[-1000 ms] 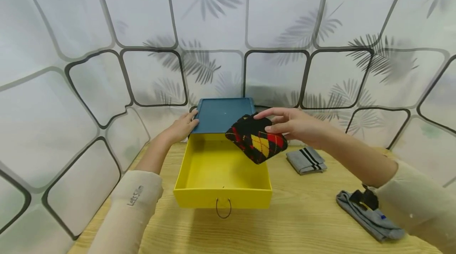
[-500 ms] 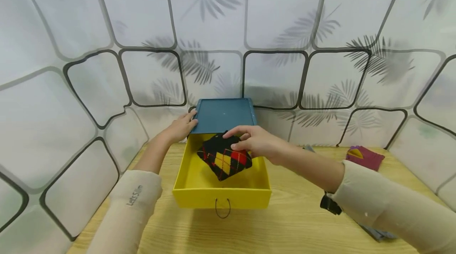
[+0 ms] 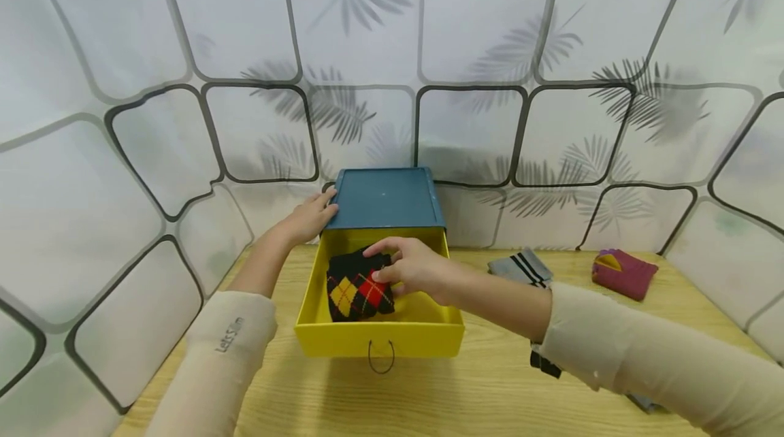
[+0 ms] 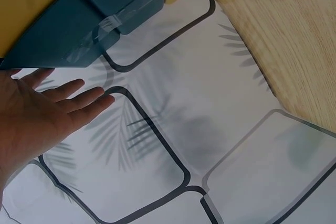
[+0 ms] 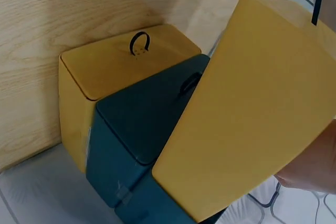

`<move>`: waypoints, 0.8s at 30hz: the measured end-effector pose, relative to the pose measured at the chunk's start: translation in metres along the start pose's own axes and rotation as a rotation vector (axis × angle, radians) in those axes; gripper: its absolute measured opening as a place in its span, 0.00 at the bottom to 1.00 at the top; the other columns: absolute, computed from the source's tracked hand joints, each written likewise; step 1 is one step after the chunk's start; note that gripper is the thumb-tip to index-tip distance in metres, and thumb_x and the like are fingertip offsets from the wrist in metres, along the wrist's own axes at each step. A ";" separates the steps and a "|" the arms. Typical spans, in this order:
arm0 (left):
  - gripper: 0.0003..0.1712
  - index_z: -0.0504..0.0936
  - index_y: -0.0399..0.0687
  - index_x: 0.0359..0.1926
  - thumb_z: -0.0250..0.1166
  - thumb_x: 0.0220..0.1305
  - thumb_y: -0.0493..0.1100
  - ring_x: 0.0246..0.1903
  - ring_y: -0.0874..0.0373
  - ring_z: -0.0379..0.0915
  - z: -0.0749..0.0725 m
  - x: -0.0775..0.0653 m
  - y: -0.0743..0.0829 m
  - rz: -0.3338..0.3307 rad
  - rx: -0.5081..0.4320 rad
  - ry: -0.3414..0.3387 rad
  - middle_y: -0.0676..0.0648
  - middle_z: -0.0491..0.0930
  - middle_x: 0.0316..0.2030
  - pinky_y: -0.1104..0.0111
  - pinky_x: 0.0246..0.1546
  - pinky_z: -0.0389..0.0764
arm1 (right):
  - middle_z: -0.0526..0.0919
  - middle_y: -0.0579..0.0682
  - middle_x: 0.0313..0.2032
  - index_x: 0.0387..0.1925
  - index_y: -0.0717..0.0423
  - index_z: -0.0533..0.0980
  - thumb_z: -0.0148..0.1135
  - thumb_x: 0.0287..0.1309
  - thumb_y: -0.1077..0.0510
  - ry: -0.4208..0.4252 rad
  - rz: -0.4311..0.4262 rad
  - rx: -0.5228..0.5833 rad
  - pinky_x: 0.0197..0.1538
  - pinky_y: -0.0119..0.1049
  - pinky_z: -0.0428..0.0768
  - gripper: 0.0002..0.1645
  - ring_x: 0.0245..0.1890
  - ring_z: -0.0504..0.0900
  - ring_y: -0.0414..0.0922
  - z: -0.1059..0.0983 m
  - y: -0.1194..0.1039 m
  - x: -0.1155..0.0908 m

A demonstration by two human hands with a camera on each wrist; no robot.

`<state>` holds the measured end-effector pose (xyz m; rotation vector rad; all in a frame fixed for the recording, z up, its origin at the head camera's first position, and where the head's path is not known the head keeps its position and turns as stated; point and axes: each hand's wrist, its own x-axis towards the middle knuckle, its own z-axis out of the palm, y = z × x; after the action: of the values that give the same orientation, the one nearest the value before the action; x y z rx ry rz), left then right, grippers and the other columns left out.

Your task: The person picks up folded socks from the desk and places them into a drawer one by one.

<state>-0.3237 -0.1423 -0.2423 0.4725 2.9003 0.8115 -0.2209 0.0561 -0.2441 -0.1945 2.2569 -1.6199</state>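
In the head view, folded black argyle socks (image 3: pixel 361 290) with red and yellow diamonds lie low inside the pulled-out yellow drawer (image 3: pixel 380 338), toward its left wall. My right hand (image 3: pixel 419 270) reaches into the drawer from the right, thumb and index finger pinching the socks' upper right part. The drawer wall hides most of that hand in the right wrist view. My left hand (image 3: pixel 306 218), fingers extended, rests along the left side of the blue top (image 3: pixel 386 199) of the drawer unit. Its spread fingers (image 4: pixel 86 103) show beside the blue casing (image 4: pixel 121 19) in the left wrist view.
Grey striped folded socks (image 3: pixel 520 267) and a maroon folded pair (image 3: pixel 625 273) lie on the wooden table (image 3: pixel 490 393) at the right. My right sleeve mostly covers another grey piece (image 3: pixel 643 401). Lower yellow (image 5: pixel 121 66) and blue (image 5: pixel 152 106) drawers stand beneath the extended one. Patterned curtain surrounds the table.
My right hand has carried the argyle socks left and down from above the drawer's right edge into it. The left hand stays at the unit's side. The maroon pair has come into sight.
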 end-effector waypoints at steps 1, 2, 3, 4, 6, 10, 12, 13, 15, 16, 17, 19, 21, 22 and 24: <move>0.30 0.42 0.39 0.71 0.34 0.74 0.46 0.65 0.33 0.36 0.000 0.000 0.000 -0.002 0.003 -0.001 0.30 0.39 0.68 0.44 0.61 0.45 | 0.72 0.58 0.36 0.53 0.57 0.73 0.58 0.57 0.71 -0.008 0.000 -0.005 0.35 0.38 0.80 0.22 0.33 0.77 0.47 0.002 0.001 0.000; 0.30 0.42 0.39 0.71 0.34 0.74 0.47 0.65 0.33 0.36 0.000 0.000 0.000 -0.003 0.005 -0.002 0.31 0.39 0.68 0.44 0.61 0.45 | 0.72 0.58 0.35 0.53 0.57 0.73 0.58 0.56 0.72 -0.017 0.000 -0.009 0.35 0.37 0.80 0.22 0.32 0.77 0.47 0.004 0.001 0.000; 0.30 0.42 0.39 0.71 0.34 0.74 0.46 0.65 0.33 0.36 0.000 0.000 0.000 -0.003 0.007 -0.002 0.31 0.40 0.68 0.44 0.61 0.45 | 0.72 0.58 0.34 0.53 0.57 0.73 0.58 0.56 0.72 -0.023 -0.001 -0.013 0.34 0.36 0.80 0.23 0.30 0.76 0.46 0.005 0.002 0.000; 0.30 0.42 0.39 0.71 0.34 0.74 0.47 0.65 0.33 0.37 0.000 0.001 0.000 -0.004 0.008 -0.003 0.31 0.40 0.68 0.44 0.61 0.45 | 0.71 0.57 0.32 0.53 0.57 0.73 0.58 0.56 0.73 -0.027 -0.002 -0.021 0.34 0.36 0.79 0.23 0.29 0.76 0.46 0.006 0.002 0.000; 0.30 0.42 0.39 0.71 0.34 0.74 0.47 0.65 0.33 0.37 0.000 0.001 0.000 -0.004 0.011 -0.002 0.31 0.40 0.68 0.44 0.61 0.45 | 0.69 0.55 0.28 0.53 0.56 0.73 0.58 0.55 0.73 -0.030 -0.007 -0.048 0.30 0.33 0.78 0.23 0.23 0.73 0.44 0.008 0.003 0.000; 0.30 0.42 0.40 0.71 0.34 0.74 0.47 0.65 0.33 0.37 0.000 0.000 0.001 -0.010 0.013 0.000 0.31 0.40 0.68 0.44 0.61 0.45 | 0.64 0.52 0.21 0.51 0.55 0.74 0.61 0.53 0.72 -0.035 -0.046 -0.150 0.27 0.31 0.76 0.23 0.17 0.67 0.43 0.010 0.005 0.001; 0.30 0.42 0.40 0.71 0.34 0.74 0.47 0.64 0.33 0.37 -0.001 0.000 0.001 -0.011 0.017 0.000 0.31 0.40 0.68 0.44 0.61 0.45 | 0.64 0.51 0.19 0.50 0.54 0.74 0.62 0.53 0.72 -0.037 -0.070 -0.195 0.29 0.33 0.78 0.23 0.16 0.68 0.45 0.010 0.007 0.000; 0.30 0.42 0.40 0.71 0.34 0.74 0.47 0.64 0.32 0.37 -0.001 0.000 0.001 -0.011 0.018 0.000 0.31 0.40 0.68 0.44 0.61 0.44 | 0.65 0.52 0.18 0.50 0.54 0.74 0.62 0.52 0.72 -0.038 -0.081 -0.208 0.30 0.34 0.79 0.23 0.17 0.70 0.46 0.011 0.008 0.000; 0.30 0.42 0.40 0.71 0.34 0.74 0.47 0.64 0.32 0.36 -0.001 0.000 0.001 -0.010 0.021 -0.002 0.31 0.40 0.68 0.43 0.61 0.44 | 0.66 0.53 0.18 0.50 0.55 0.74 0.62 0.52 0.72 -0.046 -0.097 -0.203 0.33 0.36 0.80 0.23 0.20 0.75 0.47 0.011 0.009 -0.001; 0.31 0.42 0.40 0.71 0.34 0.74 0.47 0.64 0.32 0.36 -0.001 0.000 0.000 -0.009 0.021 -0.003 0.31 0.39 0.68 0.43 0.61 0.44 | 0.66 0.53 0.19 0.50 0.55 0.74 0.62 0.52 0.72 -0.050 -0.099 -0.192 0.33 0.36 0.81 0.23 0.21 0.76 0.48 0.012 0.010 -0.002; 0.31 0.42 0.40 0.71 0.34 0.74 0.47 0.64 0.32 0.36 -0.001 0.000 0.000 -0.009 0.020 -0.005 0.31 0.39 0.68 0.43 0.61 0.44 | 0.67 0.54 0.20 0.50 0.56 0.74 0.62 0.52 0.72 -0.056 -0.099 -0.178 0.33 0.37 0.81 0.23 0.21 0.77 0.48 0.013 0.011 -0.002; 0.31 0.42 0.40 0.72 0.34 0.74 0.47 0.65 0.33 0.36 -0.001 -0.001 0.000 -0.009 0.018 -0.006 0.31 0.39 0.68 0.43 0.61 0.44 | 0.68 0.55 0.21 0.50 0.56 0.73 0.62 0.52 0.72 -0.071 -0.100 -0.150 0.33 0.37 0.81 0.23 0.23 0.79 0.48 0.014 0.012 -0.003; 0.31 0.41 0.41 0.72 0.34 0.74 0.47 0.65 0.33 0.36 -0.001 0.000 0.000 -0.010 0.015 -0.009 0.31 0.39 0.68 0.43 0.61 0.44 | 0.68 0.55 0.21 0.51 0.57 0.73 0.62 0.53 0.71 -0.083 -0.101 -0.138 0.33 0.37 0.81 0.22 0.23 0.79 0.48 0.015 0.013 -0.003; 0.31 0.41 0.41 0.72 0.34 0.74 0.47 0.65 0.33 0.36 -0.001 0.000 -0.001 -0.011 0.015 -0.009 0.31 0.39 0.68 0.43 0.61 0.44 | 0.68 0.56 0.22 0.51 0.57 0.72 0.62 0.53 0.71 -0.087 -0.100 -0.138 0.33 0.37 0.81 0.22 0.23 0.79 0.48 0.014 0.013 -0.003; 0.31 0.41 0.41 0.72 0.34 0.74 0.47 0.65 0.33 0.36 0.000 0.000 -0.001 -0.009 0.016 -0.008 0.31 0.39 0.68 0.43 0.60 0.45 | 0.68 0.55 0.22 0.51 0.57 0.72 0.62 0.53 0.71 -0.095 -0.102 -0.142 0.34 0.37 0.81 0.22 0.23 0.79 0.48 0.014 0.014 -0.004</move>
<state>-0.3239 -0.1428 -0.2426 0.4628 2.9012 0.7845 -0.2105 0.0498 -0.2599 -0.4198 2.3229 -1.4663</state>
